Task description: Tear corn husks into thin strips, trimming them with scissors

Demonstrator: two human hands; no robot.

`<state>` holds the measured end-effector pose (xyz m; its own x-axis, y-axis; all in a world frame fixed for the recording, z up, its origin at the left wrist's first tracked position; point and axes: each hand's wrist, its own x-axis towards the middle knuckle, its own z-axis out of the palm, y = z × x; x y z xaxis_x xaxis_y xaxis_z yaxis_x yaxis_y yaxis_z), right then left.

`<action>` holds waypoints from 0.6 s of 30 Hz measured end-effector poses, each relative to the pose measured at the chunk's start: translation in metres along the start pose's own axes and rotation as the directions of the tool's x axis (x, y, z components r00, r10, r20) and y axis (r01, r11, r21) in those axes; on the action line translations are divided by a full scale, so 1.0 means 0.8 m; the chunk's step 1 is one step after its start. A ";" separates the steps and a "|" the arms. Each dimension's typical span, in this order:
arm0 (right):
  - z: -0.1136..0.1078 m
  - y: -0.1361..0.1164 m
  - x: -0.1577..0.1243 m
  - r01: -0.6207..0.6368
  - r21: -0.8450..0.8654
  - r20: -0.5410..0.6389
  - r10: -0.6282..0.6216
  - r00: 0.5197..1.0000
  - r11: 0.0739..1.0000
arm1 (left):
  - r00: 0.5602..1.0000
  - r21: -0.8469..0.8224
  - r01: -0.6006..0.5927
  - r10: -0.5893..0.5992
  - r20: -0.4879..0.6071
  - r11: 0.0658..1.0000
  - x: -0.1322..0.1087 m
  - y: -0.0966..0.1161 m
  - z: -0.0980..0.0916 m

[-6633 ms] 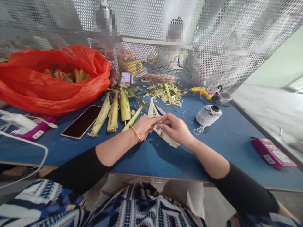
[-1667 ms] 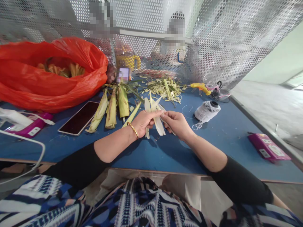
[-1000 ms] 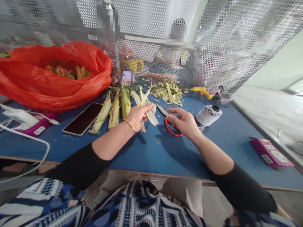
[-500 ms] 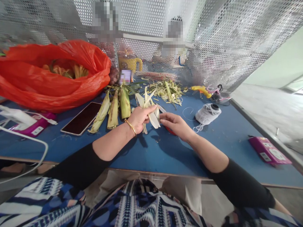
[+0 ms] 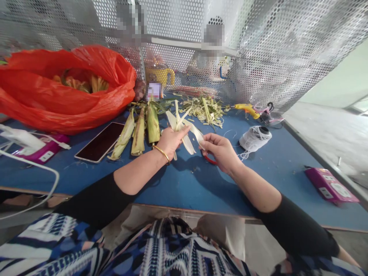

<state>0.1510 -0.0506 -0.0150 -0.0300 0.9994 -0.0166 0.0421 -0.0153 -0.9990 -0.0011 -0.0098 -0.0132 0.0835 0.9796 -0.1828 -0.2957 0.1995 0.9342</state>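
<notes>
Over the middle of the table, my left hand [image 5: 171, 140] is closed around the base of a splayed bundle of pale corn husk strips [image 5: 179, 119]. One strip [image 5: 197, 134] stretches from the bundle to the right, and my right hand [image 5: 220, 149] pinches its free end between thumb and fingers. Beneath the right hand shows a red curved loop [image 5: 209, 159], like a scissors handle; the rest of it is hidden. Behind my left hand lie several corn ears or husk bundles [image 5: 153, 122] in green and yellow husks.
A red plastic bag [image 5: 69, 111] stands left, by a phone [image 5: 100, 142]. Husk scraps [image 5: 207, 111] are heaped at the back. To the right are a yellow glue gun [image 5: 247, 109], a white thread spool [image 5: 254, 138] and a purple packet [image 5: 329, 184]. A perforated panel [image 5: 184, 61] rises behind.
My right hand has moved slightly right and now holds out one husk strip, taut and away from the bundle. The left hand keeps its hold; the view has shifted a little.
</notes>
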 end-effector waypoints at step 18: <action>0.016 0.009 -0.008 -0.157 0.038 0.056 0.154 0.986 0.987 | 0.989 0.034 0.083 -0.087 0.124 0.996 -0.006 -0.003 0.005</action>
<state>0.1388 -0.0572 -0.0227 -0.0789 0.9818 -0.1729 0.0085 -0.1728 -0.9849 0.0029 -0.0152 -0.0137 0.2260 0.9481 -0.2236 -0.2552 0.2791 0.9257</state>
